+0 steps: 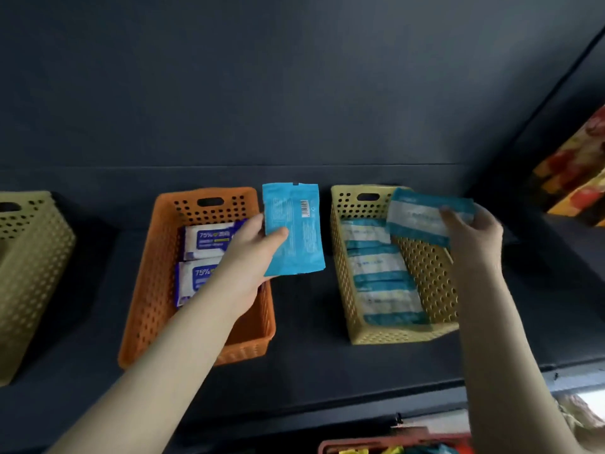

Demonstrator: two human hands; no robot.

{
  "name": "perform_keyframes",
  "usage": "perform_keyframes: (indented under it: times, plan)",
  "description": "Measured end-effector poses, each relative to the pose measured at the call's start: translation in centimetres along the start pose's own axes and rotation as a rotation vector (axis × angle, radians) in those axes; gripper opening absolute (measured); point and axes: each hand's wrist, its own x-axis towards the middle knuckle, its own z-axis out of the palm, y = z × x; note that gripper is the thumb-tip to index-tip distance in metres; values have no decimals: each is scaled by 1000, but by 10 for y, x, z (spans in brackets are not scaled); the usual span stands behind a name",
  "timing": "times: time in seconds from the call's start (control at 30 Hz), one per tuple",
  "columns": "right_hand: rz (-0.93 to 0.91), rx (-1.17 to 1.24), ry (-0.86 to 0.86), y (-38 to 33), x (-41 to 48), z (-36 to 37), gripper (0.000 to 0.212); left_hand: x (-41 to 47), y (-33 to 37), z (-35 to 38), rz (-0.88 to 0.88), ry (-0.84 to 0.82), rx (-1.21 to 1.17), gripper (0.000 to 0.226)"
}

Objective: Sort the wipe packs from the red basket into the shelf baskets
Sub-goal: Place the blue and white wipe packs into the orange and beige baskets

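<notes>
Shelf: a dark shelf (304, 355) against a dark back wall (294, 93) carries three perforated baskets in a row.
Orange basket: the orange basket (150, 290) stands in the middle; two white-and-blue packs (206, 240) marked 75% lie flat in its left half, one behind the other.
Yellow basket: the yellow basket (340, 257) stands to the right; teal-and-white packs (383, 280) line its left side from back to front, and its right half shows bare floor.
Olive basket: an olive basket (32, 273) sits at the left edge, contents hidden.
Red basket: the red basket (376, 445) peeks in at the bottom edge, below the shelf front; yellow and teal things in it are too blurred to name.
Left hand: the left hand (248, 260) grips a blue pack (294, 231) by its lower left side, thumb on the barcode face, holding it upright above the orange basket's right rim.
Right hand: the right hand (474, 237) pinches the right end of a striped pack (422, 217), tilted above the yellow basket's far right corner.
Open room: a bare strip of shelf separates the orange and yellow baskets; another runs along the shelf's front edge.
</notes>
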Motion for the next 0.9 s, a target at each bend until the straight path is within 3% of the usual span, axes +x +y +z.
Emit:
perform_keyframes:
  times: [0.3, 0.43, 0.53, 0.73, 0.8, 0.9]
  plan:
    - [163, -461, -345, 37, 66, 77, 18, 48, -3, 20, -64, -7, 27, 29]
    - [277, -466, -429, 55, 68, 88, 30, 63, -6, 23, -62, -11, 42, 34]
    - [161, -521, -449, 57, 65, 89, 40, 69, -9, 26, -69, -23, 41, 32]
    - [-317, -937, -302, 54, 57, 86, 49, 73, -14, 30, -71, -19, -8, 15]
    - [-312, -1042, -385, 55, 51, 87, 41, 74, -14, 30, -79, -9, -39, 14]
    - [-165, -883, -553, 64, 46, 93, 28, 73, -12, 31, -102, 15, -84, 18]
